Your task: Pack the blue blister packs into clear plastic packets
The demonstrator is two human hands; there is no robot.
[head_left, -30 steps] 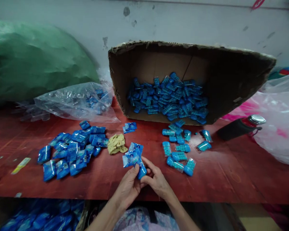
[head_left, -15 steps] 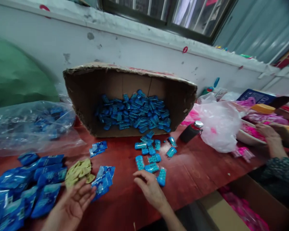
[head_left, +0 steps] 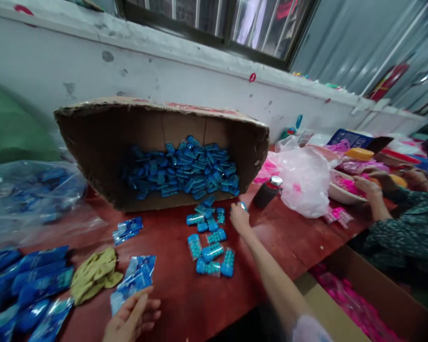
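The person's right hand (head_left: 239, 217) is stretched out across the red-brown wooden worktop (head_left: 288, 242) and closes its fingers on a small clear packet of blue beads (head_left: 242, 205), which lies at the far right edge of a loose scatter of similar clear bead packets (head_left: 210, 240) on the worktop, just in front of the tipped cardboard box. That brown cardboard box (head_left: 92, 142) lies on its side toward the far wall, its open mouth facing the person, with a heap of the same blue bead packets (head_left: 185, 171) inside. The left hand (head_left: 130, 323) rests at the near edge of the worktop with its fingers loosely spread and holding nothing, its fingertips touching a small stack of flat blue printed sachets (head_left: 133, 282). Just left of that stack lies a crumpled yellowish-green cloth (head_left: 92, 275), and further left a spread of blue sachets (head_left: 24, 289) covers the near left corner. A clear plastic bag (head_left: 28, 194) with more blue packets sits to the left of the box. To the right of the reaching hand stands a dark bottle with a silver cap (head_left: 267, 192), beside a bulging translucent white plastic bag (head_left: 305, 183). At the far right another person's hand (head_left: 365, 185) works over pink items.
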